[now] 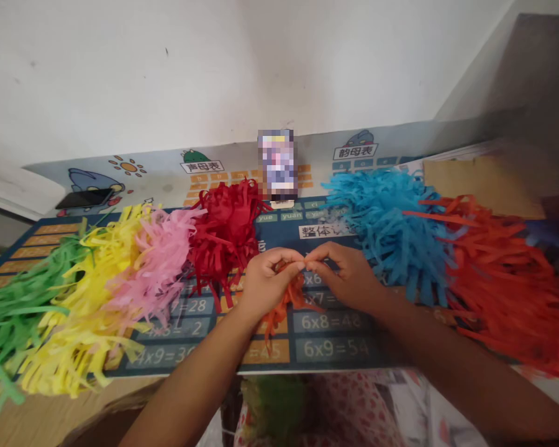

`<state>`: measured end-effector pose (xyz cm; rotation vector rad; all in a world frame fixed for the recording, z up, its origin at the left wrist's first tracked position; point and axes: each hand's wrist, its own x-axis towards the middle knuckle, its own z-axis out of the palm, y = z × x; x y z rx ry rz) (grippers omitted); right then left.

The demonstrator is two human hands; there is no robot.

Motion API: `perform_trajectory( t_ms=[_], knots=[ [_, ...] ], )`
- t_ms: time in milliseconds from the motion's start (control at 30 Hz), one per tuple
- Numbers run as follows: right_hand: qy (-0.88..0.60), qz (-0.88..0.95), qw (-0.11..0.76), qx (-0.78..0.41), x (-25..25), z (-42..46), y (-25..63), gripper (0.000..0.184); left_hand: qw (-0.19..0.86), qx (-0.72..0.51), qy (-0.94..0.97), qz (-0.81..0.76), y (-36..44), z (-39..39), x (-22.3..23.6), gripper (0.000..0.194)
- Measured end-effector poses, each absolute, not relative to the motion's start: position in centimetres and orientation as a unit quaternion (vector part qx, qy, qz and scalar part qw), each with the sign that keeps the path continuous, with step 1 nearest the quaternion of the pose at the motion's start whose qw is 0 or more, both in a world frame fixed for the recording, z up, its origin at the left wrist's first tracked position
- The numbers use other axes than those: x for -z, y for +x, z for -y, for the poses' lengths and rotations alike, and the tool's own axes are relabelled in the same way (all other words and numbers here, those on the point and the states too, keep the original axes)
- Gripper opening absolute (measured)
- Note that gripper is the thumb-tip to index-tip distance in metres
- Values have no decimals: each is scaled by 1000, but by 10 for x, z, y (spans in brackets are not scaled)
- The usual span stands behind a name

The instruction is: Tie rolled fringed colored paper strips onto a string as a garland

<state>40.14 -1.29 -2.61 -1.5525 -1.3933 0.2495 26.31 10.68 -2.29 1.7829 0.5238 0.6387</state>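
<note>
Fingertip work on an orange paper fringe (289, 301) at a table (335, 360). The fringe hung below the fingers over the middle of the table, toward the front edge. The left hand (270, 282) was drawn narrow, thumb and forefinger pinching the fringe at its top; the right hand (347, 276) was likewise pinched, its tips meeting the left's, though what lay between them could not be told. Judged from the pose, the step was fine working of the paper's end. It called for a light, even pinch close to that end, with small turns of the fingertips and the strands hanging free; a hard pull would probably tear such thin paper.

Along the left side lay green (32, 285), yellow (88, 310), pink (156, 254) and red fringes (226, 230); toward the right edge, blue (391, 217) and orange-red fringes (512, 285).

Writing: the printed cover (279, 236) bore 声母表 near the back left corner, 韵母表 near the back right, and 整体 at centre, its remainder indistinct. "yue" and "yuan" were legible, as were "6x8=48" and "6x9=54" by the front edge. The upright phone (278, 164) at the back edge had a blurred screen; no brand could be read.
</note>
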Motion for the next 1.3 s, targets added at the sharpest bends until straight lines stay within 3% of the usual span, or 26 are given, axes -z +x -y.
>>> perform_trajectory(
  t_ms=[167, 367, 533, 700, 1067, 1300],
  knots=[
    [-624, 532, 550, -159, 27, 11, 401, 10, 660, -241, 675, -227, 265, -110, 24, 17],
    [-579, 453, 621, -272, 36, 8, 398, 10, 686, -247, 642, -237, 265, -111, 28, 17],
    [-594, 482, 594, -248, 32, 9, 397, 8, 659, -235, 674, -238, 264, -112, 26, 16],
    [-622, 517, 552, -206, 26, 10, 399, 7, 554, -255, 764, -209, 262, -113, 19, 8],
    [-605, 493, 582, -227, 29, 10, 400, 5, 624, -239, 712, -217, 264, -112, 26, 16],
    [-622, 532, 541, -191, 27, 12, 398, 8, 520, -241, 796, -194, 261, -114, 20, 10]
  ],
)
